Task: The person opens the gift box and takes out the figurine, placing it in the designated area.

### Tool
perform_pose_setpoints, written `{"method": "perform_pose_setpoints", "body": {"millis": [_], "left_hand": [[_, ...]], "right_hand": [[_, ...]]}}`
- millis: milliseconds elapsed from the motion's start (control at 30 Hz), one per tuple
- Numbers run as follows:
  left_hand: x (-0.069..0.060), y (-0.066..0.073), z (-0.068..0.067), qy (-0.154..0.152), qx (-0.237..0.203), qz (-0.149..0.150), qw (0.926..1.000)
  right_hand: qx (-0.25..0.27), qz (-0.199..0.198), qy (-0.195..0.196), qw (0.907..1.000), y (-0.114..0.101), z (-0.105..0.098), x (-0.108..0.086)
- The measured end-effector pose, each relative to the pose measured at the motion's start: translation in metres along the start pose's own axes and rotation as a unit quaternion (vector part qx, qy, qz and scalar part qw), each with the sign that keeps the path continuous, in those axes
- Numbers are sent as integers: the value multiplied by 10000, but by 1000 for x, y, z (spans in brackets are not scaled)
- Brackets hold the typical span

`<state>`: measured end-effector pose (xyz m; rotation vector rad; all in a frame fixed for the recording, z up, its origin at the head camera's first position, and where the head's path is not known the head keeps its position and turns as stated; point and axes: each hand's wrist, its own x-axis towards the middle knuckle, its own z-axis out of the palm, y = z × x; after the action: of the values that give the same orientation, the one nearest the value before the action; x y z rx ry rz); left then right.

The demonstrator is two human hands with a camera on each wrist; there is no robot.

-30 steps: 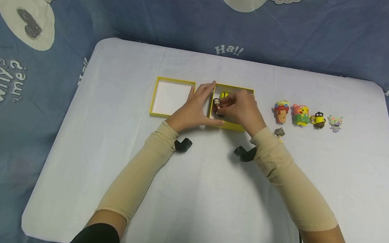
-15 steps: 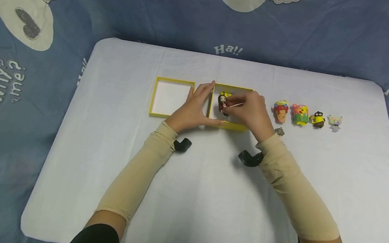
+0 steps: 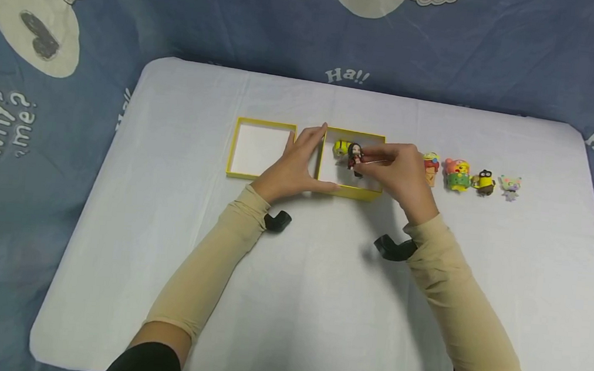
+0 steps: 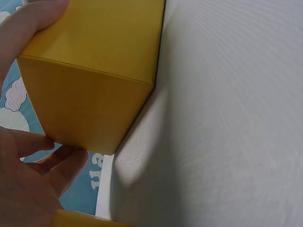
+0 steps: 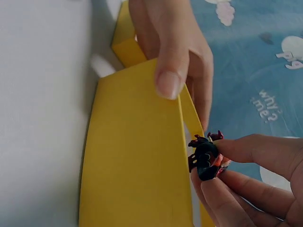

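A small dark-haired figurine (image 3: pixel 354 154) is pinched between the thumb and fingers of my right hand (image 3: pixel 403 172), over the open yellow box (image 3: pixel 357 194). In the right wrist view the figurine (image 5: pixel 206 160) shows its dark hair, close to the box's upper edge. My left hand (image 3: pixel 294 164) grips the box at its left end, with the thumb on the front wall and the fingers toward the back, as the left wrist view of the box (image 4: pixel 85 104) shows. Inside the box, at the left, lies a yellow-and-black striped figure (image 3: pixel 340 148).
A shallow yellow-rimmed box part (image 3: pixel 233 150), white inside, lies left of my left hand. Right of my right hand stand a red-and-tan figurine (image 3: pixel 430 172), partly hidden, a pink-and-green one (image 3: pixel 457 176), a yellow-and-black one (image 3: pixel 484 182) and a pale green-and-grey one (image 3: pixel 510 188).
My right hand has moved right with the dark-haired figurine, from the box's left side to its middle, uncovering more of the striped figure. The left hand has stayed on the box.
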<state>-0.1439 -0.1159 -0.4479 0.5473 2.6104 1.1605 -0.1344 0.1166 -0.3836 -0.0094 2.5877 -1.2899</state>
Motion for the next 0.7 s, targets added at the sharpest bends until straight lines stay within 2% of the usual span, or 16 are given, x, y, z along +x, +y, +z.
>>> {"method": "perform_pose_setpoints", "body": {"millis": [400,700], "left_hand": [[1,1,-1,-9,45,-80,10000],[0,1,0,1,26,-65,10000]], "right_hand": [[532,101,116,9985,9,-18,-12],[465,178,281,9984,20,-27,-16]]}}
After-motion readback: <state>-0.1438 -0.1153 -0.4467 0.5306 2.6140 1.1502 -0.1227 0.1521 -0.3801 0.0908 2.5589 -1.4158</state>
